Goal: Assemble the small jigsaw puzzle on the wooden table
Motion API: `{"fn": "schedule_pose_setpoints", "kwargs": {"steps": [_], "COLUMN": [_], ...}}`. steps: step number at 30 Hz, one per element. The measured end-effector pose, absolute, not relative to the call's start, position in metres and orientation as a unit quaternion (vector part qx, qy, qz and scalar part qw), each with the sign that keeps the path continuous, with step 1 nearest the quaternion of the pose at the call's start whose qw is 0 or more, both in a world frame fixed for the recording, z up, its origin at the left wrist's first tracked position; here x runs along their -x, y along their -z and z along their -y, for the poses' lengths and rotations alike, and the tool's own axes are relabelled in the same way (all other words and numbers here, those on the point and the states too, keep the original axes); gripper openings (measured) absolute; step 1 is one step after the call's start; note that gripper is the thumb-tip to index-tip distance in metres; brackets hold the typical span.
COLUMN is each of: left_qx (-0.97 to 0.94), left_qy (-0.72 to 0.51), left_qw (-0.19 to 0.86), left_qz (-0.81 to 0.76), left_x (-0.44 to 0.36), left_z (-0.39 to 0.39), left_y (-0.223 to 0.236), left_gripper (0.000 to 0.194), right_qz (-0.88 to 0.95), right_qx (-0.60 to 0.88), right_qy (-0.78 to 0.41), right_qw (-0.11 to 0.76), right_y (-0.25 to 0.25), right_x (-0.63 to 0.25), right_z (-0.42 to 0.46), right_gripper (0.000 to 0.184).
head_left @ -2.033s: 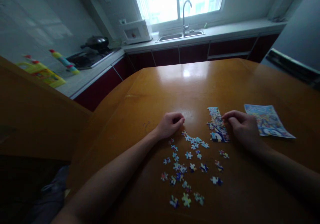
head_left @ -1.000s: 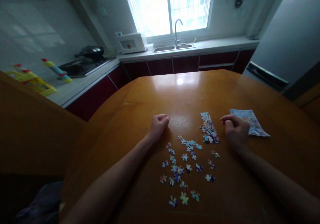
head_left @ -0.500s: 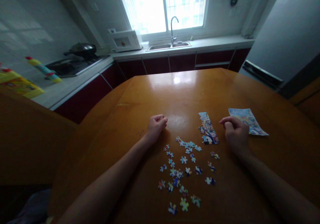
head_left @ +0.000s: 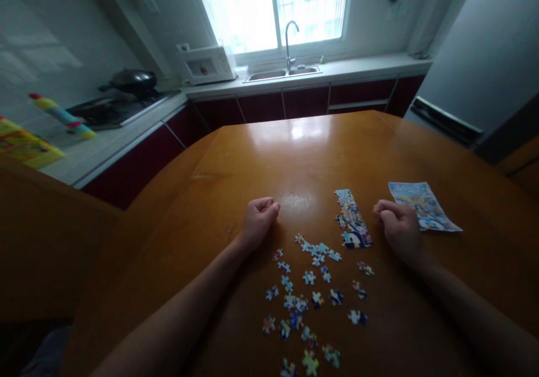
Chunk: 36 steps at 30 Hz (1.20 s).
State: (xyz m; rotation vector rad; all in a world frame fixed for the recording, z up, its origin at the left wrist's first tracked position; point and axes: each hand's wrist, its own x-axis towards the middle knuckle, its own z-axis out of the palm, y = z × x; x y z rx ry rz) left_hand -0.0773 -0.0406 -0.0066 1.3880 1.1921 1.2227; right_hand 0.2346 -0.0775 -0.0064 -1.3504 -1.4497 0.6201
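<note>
Curling into a fist, the left hand (head_left: 260,220) lay at the wooden table (head_left: 252,164), its thumb closed over bent fingers. The right hand (head_left: 398,225) was clenched as well, knuckles forward, fingers folded in. No object showed in either of the 2 hands, though what the closed palms covered could not be told.

The joined puzzle strip (head_left: 352,220) lay flat between the 2 hands, apart from both and nearer the right hand. Its left edge was jagged with tabs, and a dark blue and white figure showed at its near end. The printed sheet (head_left: 425,206) lay to the right of the strip; the right hand overlapped its left side in the view, and whether they touched was unclear.

Loose puzzle pieces (head_left: 309,277) were scattered on the near part of the table, between the 2 forearms. The pale blue ones lay in a cluster just below the left side of the strip, and 1 yellow-green piece (head_left: 310,363) lay close to the bottom of the view. Beyond the table stood a white microwave (head_left: 208,64), with a sink (head_left: 265,75) to its right.
</note>
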Motion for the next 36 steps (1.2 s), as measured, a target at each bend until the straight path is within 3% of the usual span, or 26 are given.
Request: {"fn": "schedule_pose_setpoints", "kwargs": {"steps": [36], "left_qx": [-0.586], "left_qy": [-0.498], "left_qw": [0.390], "left_qz": [-0.507], "left_x": [0.0800], "left_z": [0.0424], "left_y": [0.0104], "left_gripper": [0.049], "right_qz": [0.612], "right_qx": [0.568], "right_qy": [-0.236], "right_qw": [0.498], "right_y": [0.0044], "right_x": [-0.2344], "right_z": [0.0786], "right_gripper": [0.021]}}
